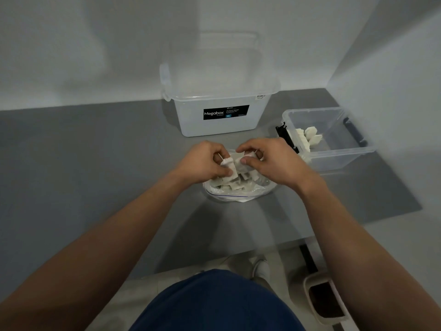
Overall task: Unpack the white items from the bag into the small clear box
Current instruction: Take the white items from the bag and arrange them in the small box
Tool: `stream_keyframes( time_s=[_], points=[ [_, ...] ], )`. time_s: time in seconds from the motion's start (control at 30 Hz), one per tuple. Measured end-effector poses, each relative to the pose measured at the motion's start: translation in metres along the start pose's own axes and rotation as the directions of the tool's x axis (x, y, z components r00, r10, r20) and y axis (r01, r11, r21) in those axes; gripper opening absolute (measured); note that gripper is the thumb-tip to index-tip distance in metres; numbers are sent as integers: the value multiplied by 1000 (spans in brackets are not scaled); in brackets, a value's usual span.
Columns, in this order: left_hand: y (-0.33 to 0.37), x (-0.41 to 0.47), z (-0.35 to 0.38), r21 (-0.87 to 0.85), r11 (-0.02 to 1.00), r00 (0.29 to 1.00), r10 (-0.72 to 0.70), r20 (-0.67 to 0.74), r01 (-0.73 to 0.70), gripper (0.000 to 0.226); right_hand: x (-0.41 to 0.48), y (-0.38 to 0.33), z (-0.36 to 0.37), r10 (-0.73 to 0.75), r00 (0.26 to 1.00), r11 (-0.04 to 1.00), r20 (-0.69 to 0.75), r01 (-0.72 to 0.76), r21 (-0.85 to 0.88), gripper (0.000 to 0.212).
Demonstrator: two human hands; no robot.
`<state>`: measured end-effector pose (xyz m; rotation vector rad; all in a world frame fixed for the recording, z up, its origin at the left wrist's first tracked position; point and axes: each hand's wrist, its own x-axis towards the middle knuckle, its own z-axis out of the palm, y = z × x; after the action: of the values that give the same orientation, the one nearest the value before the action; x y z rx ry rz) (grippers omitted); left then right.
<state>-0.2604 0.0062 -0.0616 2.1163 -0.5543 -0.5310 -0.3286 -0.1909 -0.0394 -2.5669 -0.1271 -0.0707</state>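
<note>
White items (235,182), one bag (241,196), two hands (202,163) (272,162)

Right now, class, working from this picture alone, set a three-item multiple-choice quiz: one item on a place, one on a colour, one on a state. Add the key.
1. Where does the small clear box stand from the zip bag?
A) to its left
B) to its right, farther back
C) on top of it

2. What colour is the label on the Megabox storage box?
A) red
B) yellow
C) black

3. What are the left hand and right hand doing?
A) each gripping white items over the bag
B) lying flat on the table
C) hanging at the person's sides

Key:
1 B, the box sits right of the bag and beyond it.
2 C, white lettering shows on a black label.
3 A, the fingers of both curl round white pieces above the bag.
</note>
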Motion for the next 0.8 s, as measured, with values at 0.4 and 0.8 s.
stream_keyframes(
  time_s=[0.4, 0.8],
  points=[
    [-4, 7, -1, -261, 958, 989, -86, 119, 115, 11, 17, -10, -12, 37, 998, 999, 58, -38, 7, 32],
    [-1, 0, 7, -631, 740, 971, -136, 198, 232, 26, 18, -3, -12, 136, 991, 953, 19, -136, 271, 31]
  ],
)
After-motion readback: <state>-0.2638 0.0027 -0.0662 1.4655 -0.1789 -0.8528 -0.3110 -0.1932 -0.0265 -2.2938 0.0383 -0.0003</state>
